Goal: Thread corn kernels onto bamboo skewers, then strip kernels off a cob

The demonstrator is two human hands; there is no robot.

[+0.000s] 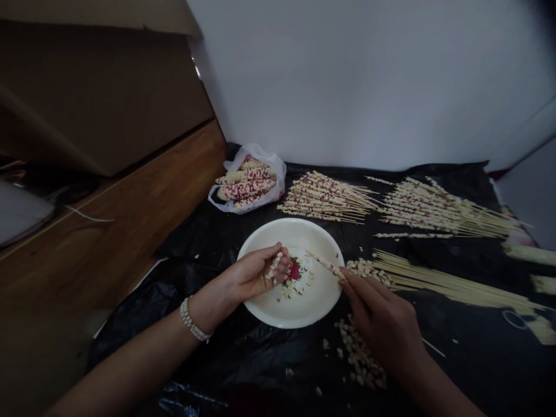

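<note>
A white plate [269, 310] with a red flower print lies on black plastic sheeting and holds loose corn kernels [299, 281]. My left hand [254, 272] hovers over the plate's left side, cupped around a small heap of kernels. My right hand [382, 318] rests at the plate's right rim and pinches a thin wooden skewer [324, 263] partly threaded with kernels, its tip pointing toward the left hand. A beaded bracelet sits on my left wrist.
A plastic bag of red-and-white corn cobs [245, 185] lies behind the plate. Two piles of threaded skewers [325, 197] [434, 208] lie at the back, bare skewers [456, 284] at right. Loose kernels [360, 353] are scattered near my right hand. Wooden furniture [108, 231] borders the left.
</note>
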